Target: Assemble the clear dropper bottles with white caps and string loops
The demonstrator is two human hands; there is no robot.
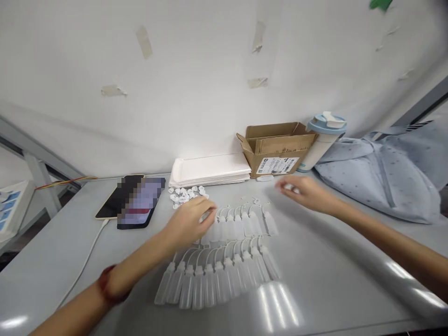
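Note:
Over the left end of the back row of small clear squeeze bottles (pixel 238 227) is my left hand (pixel 194 217), fingers curled in and thumb close to them. Anything in that pinch is too small or hidden to name. My right hand (pixel 304 192) hovers to the right of the bottles, in front of the box; its fingers are bent together and blurred at the tips, so I cannot make out what they hold. A front row of bottles (pixel 210 285) lies nearer me, thin white tips bending away at the top. Loose white caps (pixel 189 193) lie beyond my left hand.
White padded envelopes (pixel 210 168) are stacked against the wall beside an open cardboard box (pixel 280 151). A tumbler (pixel 320 144) leans behind it, with a light blue fabric bag (pixel 381 177) at right. Two phones (pixel 142 205), one with a cable (pixel 84 266), lie at left.

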